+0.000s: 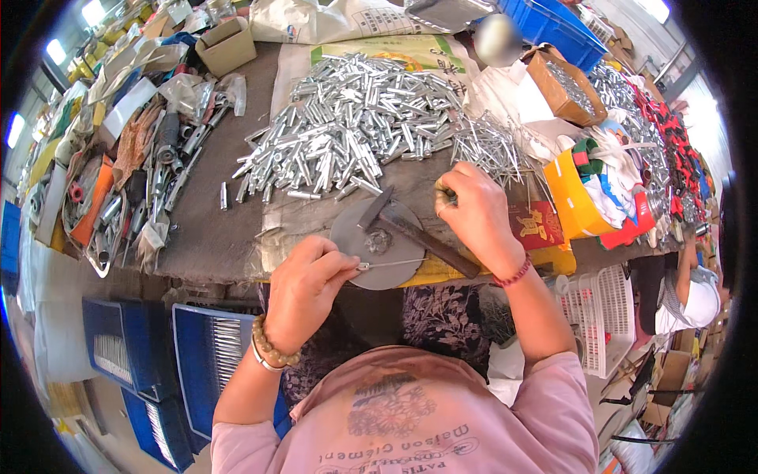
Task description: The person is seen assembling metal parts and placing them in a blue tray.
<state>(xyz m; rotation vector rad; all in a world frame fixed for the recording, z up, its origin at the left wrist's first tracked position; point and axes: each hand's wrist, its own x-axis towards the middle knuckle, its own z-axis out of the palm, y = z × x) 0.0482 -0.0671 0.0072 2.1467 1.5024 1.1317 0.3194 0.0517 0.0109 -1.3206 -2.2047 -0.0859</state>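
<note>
At far left, the table (209,237) has open room between the tool heap (150,170) and the tubes (347,118). The left hand (306,286) pinches a thin rod (397,262), which points right above the near part of the disc (353,239); the step in hand looks like positioning this rod. The disc sits at the table's front edge, so room on the person's side is scant. The hammer (437,245) lies across it, handle slanting toward that edge; the next move seems to call for a steady left pinch and a path clear of the handle. The right hand (474,207) is curled near the pins (491,150); whether it grasps anything, I cannot tell. Farther right, the yellow box (570,197) limits sideways room.
</note>
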